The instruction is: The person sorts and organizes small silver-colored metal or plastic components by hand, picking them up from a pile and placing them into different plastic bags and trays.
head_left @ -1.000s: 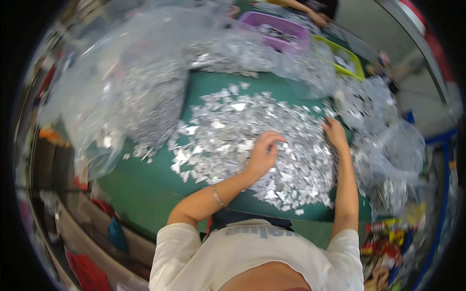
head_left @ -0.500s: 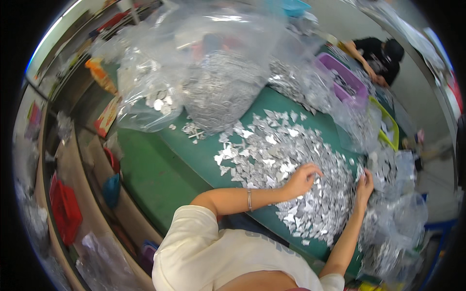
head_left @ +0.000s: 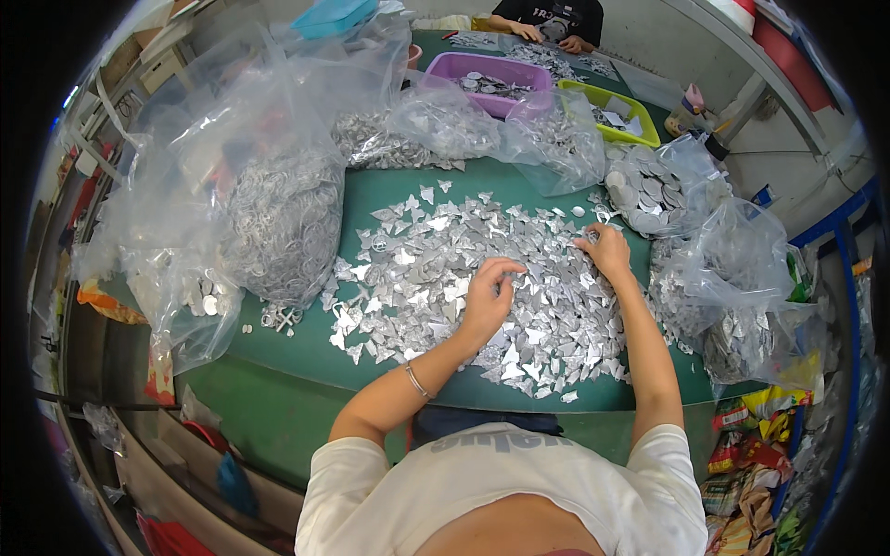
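A wide pile of small flat silver pieces (head_left: 417,269), many pointed in shape, lies spread on the green tabletop (head_left: 371,195). My left hand (head_left: 489,301) is over the middle of the pile, its fingers bent and the thumb apart from them, with nothing visible between. At the pile's far right edge, my right hand (head_left: 606,252) has its fingers curled close together among the pieces. What its fingertips hold, if anything, is too small to make out.
Clear plastic bags of silver parts (head_left: 283,222) stand at the left, with more bags (head_left: 649,190) at the right. Behind are a purple basket (head_left: 440,65) and a lime-green basket (head_left: 640,134). Across the table, another person's hands (head_left: 528,33) are over similar pieces.
The whole view has swung round, so the table now lies more level and the other person appears at the top middle. Both my hands remain over the pile, left in the middle and right at its edge.
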`<state>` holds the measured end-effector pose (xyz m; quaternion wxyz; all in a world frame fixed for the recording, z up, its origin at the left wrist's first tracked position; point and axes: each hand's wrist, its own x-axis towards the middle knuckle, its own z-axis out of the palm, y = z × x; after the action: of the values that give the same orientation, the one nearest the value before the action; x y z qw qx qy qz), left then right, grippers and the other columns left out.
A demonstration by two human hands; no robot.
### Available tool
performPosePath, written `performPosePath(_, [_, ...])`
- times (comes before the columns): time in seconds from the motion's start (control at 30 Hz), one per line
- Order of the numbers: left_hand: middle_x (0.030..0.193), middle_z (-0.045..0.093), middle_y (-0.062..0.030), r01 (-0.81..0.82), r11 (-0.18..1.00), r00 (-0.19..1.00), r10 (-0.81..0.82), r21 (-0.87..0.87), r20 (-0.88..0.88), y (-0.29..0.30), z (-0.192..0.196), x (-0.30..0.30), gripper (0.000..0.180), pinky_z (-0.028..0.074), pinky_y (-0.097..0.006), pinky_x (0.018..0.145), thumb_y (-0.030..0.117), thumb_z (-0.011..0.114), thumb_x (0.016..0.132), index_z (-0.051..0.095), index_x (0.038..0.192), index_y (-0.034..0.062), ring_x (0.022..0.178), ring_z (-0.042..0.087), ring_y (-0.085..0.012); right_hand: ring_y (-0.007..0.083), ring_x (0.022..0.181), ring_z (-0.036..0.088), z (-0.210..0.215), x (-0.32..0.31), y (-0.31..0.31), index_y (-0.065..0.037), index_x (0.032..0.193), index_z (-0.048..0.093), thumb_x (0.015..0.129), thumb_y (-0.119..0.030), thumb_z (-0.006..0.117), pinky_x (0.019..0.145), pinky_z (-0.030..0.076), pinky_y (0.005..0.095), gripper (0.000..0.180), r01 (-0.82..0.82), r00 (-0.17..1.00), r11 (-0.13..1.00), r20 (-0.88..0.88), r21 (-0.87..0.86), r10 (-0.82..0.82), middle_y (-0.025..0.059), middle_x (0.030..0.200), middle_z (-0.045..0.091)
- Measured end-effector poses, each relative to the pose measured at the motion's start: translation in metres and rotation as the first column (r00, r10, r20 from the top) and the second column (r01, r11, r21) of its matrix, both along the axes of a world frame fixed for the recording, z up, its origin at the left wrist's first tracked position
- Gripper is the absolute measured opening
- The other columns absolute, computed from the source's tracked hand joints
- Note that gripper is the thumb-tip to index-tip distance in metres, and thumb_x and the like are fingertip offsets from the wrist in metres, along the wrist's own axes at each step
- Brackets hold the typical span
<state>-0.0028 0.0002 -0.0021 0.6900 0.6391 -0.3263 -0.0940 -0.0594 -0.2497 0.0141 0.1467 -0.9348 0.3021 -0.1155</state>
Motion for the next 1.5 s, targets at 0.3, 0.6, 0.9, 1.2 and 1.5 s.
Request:
performPosePath(0.3, [0.101, 0.053, -0.0084, 0.019, 1.0, 0.999, -0.019, 0.015, -0.031, 0.002, 0.002, 0.0, 0.026, 0.043, -0.027, 0.076, -0.009, 0.046, 0.077, 0.061, 0.094, 0.0034, 0.094, 0.053, -0.0177, 0.0356, 0.087, 0.058, -0.016, -0.017, -0.021, -0.007, 0.097, 0.06, 0.074, -0.036, 0.067, 0.072, 0.046, 0.0431, 0.038, 0.02, 0.999, 0.995, 0.028, -0.093, -0.017, 0.0165, 0.095, 0.061])
performPosePath(0.6, [0.095, 0.058, -0.0043, 0.08, 0.976, 0.936, -0.144, -0.205, -0.32, -0.007, -0.003, -0.011, 0.019, 0.046, -0.026, 0.079, 0.01, 0.049, 0.09, 0.055, 0.108, 0.0058, 0.091, 0.055, -0.0114, 0.0127, 0.065, 0.054, -0.02, -0.025, -0.029, -0.003, 0.089, 0.056, 0.085, -0.02, 0.058, 0.056, 0.041, 0.0228, 0.018, -0.205, 0.905, 0.771, 0.417, 0.603, -0.085, 0.0058, 0.076, 0.058])
performPosePath(0.9, [0.097, 0.05, -0.0045, -0.286, 0.834, 0.021, -0.488, -0.473, -0.873, 0.012, 0.039, -0.041, 0.018, 0.042, -0.043, 0.087, 0.029, 0.045, 0.088, 0.05, 0.096, 0.0133, 0.094, 0.049, -0.0172, 0.0279, 0.094, 0.054, 0.074, -0.033, 0.179, 0.002, 0.102, 0.053, 0.08, -0.004, 0.055, 0.084, 0.041, 0.0354, 0.024, -0.63, 0.773, 0.719, 0.326, 0.292, 0.545, 0.0171, 0.099, 0.056])
performPosePath(1.2, [0.084, 0.058, -0.0075, -0.343, 0.737, 0.127, -0.577, -0.582, -0.807, 0.073, 0.049, -0.002, 0.034, 0.049, -0.027, 0.059, 0.031, 0.04, 0.092, 0.054, 0.104, 0.0027, 0.071, 0.056, -0.017, 0.0178, 0.087, 0.057, 0.083, -0.046, 0.174, 0.003, 0.108, 0.054, 0.082, -0.005, 0.055, 0.078, 0.043, 0.0283, 0.027, -0.708, 0.678, 0.654, 0.517, 0.267, 0.523, 0.0105, 0.097, 0.06])
performPosePath(1.5, [0.072, 0.056, -0.0049, -0.171, 0.682, 0.975, 0.013, -0.711, -0.222, 0.197, 0.287, 0.121, 0.016, 0.039, -0.024, 0.048, 0.018, 0.057, 0.086, 0.053, 0.094, 0.0053, 0.061, 0.052, -0.0138, 0.0233, 0.076, 0.059, 0.08, -0.069, 0.159, 0.003, 0.094, 0.059, 0.079, -0.001, 0.056, 0.069, 0.045, 0.0289, 0.016, -0.729, 0.684, 0.567, 0.416, 0.384, 0.599, 0.0135, 0.085, 0.06])
